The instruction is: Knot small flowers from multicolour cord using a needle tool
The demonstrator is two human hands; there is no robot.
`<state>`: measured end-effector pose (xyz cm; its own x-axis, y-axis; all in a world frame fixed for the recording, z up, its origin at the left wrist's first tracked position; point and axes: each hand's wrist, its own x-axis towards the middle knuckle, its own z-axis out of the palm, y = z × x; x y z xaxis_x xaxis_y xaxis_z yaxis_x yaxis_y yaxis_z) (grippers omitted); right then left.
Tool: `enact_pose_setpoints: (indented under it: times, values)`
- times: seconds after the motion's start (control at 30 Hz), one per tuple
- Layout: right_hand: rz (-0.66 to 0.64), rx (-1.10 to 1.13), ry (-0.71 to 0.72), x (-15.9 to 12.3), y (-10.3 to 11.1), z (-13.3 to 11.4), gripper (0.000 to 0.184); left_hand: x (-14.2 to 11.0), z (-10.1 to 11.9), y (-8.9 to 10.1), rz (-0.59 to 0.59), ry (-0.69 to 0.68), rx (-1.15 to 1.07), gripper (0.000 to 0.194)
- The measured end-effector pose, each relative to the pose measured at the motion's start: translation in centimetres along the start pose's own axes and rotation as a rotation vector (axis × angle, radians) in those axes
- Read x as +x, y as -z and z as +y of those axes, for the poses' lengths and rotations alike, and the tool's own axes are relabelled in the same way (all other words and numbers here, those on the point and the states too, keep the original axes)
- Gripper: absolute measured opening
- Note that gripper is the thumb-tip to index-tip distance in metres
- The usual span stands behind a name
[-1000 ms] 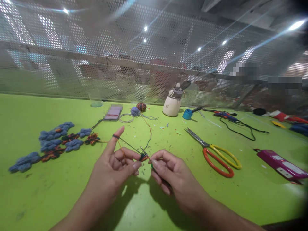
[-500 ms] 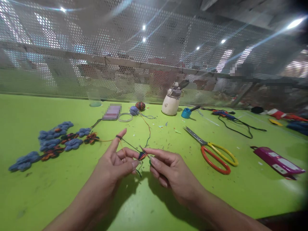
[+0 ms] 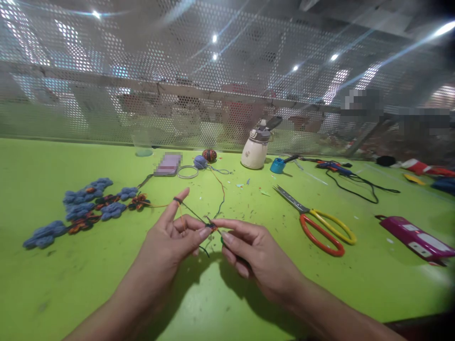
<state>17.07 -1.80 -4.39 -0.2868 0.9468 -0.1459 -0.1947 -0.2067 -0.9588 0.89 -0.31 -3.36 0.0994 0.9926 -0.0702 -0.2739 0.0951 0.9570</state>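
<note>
Between thumb and fingers, my left hand [image 3: 177,232] pinches a small dark-and-orange piece of crochet [image 3: 212,227]. Dark yarn [image 3: 192,210] wraps round its raised index finger and runs taut to the piece. My right hand [image 3: 250,246] is closed on a crochet hook [image 3: 218,230] with a green handle, mostly hidden by the fingers; its tip is at the piece. A strand leads back to a multicoloured yarn ball [image 3: 209,155] beside a blue yarn ball [image 3: 200,162]. To the left lie blue crochet flowers [image 3: 80,210] and dark-orange crochet flowers [image 3: 139,201].
Scissors [image 3: 305,210] with red and yellow handles lie right of my hands, near a purple case-like object [image 3: 414,237]. Behind stand a white bottle [image 3: 255,152], a blue pot [image 3: 277,165], a phone-like object [image 3: 168,165] and a clear cup [image 3: 143,146]. A perforated screen [image 3: 199,109] borders the green table [image 3: 88,284].
My left thumb and fingers have shifted over the crochet piece, so less of it shows. The hook tip has moved slightly. The whole view has shifted a little.
</note>
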Motion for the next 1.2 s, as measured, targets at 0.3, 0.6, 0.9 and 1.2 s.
enact_pose_setpoints:
  times: [0.3,0.6,0.9,1.2]
  values:
    - [-0.053,0.181,-0.091,-0.08,0.09,0.06,0.036,0.0,-0.32,0.3,0.039,-0.026,-0.006,0.095]
    - [-0.062,0.184,-0.061,0.05,0.06,0.16,0.03,0.1,-0.22,0.21,0.018,-0.02,-0.031,0.094]
    - [-0.03,0.124,-0.021,-0.07,-0.03,0.14,0.029,0.08,-0.02,0.2,-0.001,0.024,-0.055,0.096]
    - [-0.033,0.13,-0.005,0.05,0.03,0.38,0.03,0.0,0.1,0.12,0.004,0.046,-0.059,0.095]
